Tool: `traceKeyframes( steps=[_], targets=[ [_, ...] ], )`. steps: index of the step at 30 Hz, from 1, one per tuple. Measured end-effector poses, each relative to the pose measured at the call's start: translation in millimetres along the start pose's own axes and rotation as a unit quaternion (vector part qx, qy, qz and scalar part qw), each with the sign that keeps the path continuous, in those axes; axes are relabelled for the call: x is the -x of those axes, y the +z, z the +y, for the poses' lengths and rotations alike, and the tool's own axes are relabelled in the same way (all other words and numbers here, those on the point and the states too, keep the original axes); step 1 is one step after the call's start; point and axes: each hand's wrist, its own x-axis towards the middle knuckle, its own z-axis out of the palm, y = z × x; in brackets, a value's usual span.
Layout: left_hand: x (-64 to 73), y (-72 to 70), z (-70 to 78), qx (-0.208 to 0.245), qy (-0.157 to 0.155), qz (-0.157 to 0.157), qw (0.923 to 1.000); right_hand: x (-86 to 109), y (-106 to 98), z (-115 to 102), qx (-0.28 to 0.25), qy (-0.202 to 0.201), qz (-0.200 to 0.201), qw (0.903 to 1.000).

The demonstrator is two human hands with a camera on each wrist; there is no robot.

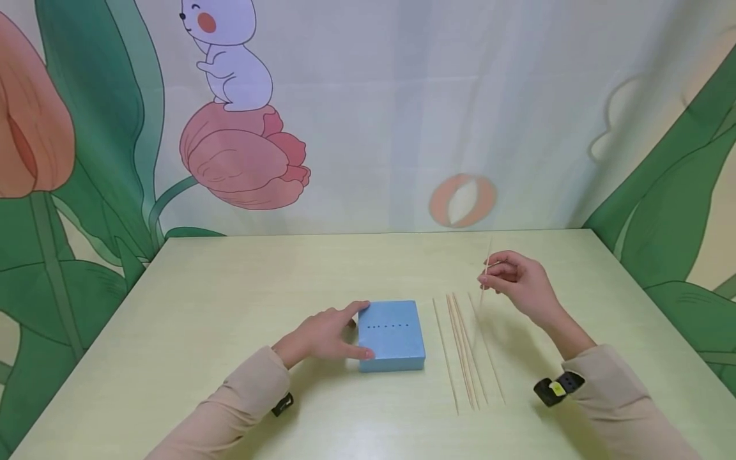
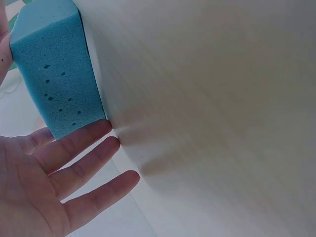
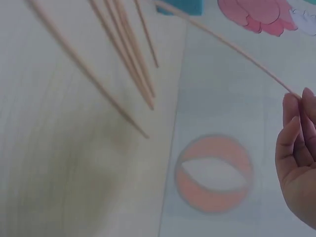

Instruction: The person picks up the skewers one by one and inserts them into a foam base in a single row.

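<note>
A blue foam block [image 1: 392,345] lies on the table, with a row of small dark holes across its top. Along its left side is my left hand [image 1: 322,333], thumb and index finger spread to rest on the block's edge. The left wrist view shows the other fingers [image 2: 84,165] extended, their tips down at the tabletop beside the block's porous side. My right hand [image 1: 519,281] pinches a thin wooden stick [image 3: 237,48] between thumb and fingertips, raised and slanting, its lower end pointing down toward the loose sticks.
Right of the block, several similar sticks [image 1: 460,351] lie lengthwise on the pale table [image 1: 259,275]. One stick [image 1: 445,356] lies apart on their left, another [image 1: 486,348] on their right. Behind the table's far edge hangs a printed curtain [image 1: 368,128].
</note>
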Motion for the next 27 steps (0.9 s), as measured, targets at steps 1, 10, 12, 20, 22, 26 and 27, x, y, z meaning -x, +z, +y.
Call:
traceKeyframes(
  steps=[1,10,12,20,22,26,27],
  targets=[
    [0.0,0.0,0.0,0.001,0.000,0.000,1.0000,-0.3,2,-3,-0.003,-0.008,0.006,0.9999],
    [0.0,0.4,0.3,0.005,0.003,-0.001,1.0000,-3.0,18,-34,-0.052,-0.077,0.030,0.9952],
    [-0.5,0.8,0.0,0.004,0.003,-0.001,1.0000,-3.9,23,-41,-0.062,-0.084,0.031,0.9940],
    [-1.1,1.1,-1.0,0.003,0.001,-0.004,1.0000,-10.2,47,-60,-0.109,-0.100,0.039,0.9882],
    [-1.3,1.3,-1.4,0.002,0.001,-0.003,1.0000,-12.6,54,-64,-0.124,-0.104,0.038,0.9862],
    [-1.8,0.7,-1.2,0.002,0.001,-0.003,1.0000,-17.5,68,-72,-0.139,-0.114,0.037,0.9830],
    [-1.9,0.4,-0.9,0.003,0.001,-0.003,1.0000,-18.6,71,-74,-0.139,-0.117,0.037,0.9826]
  ],
)
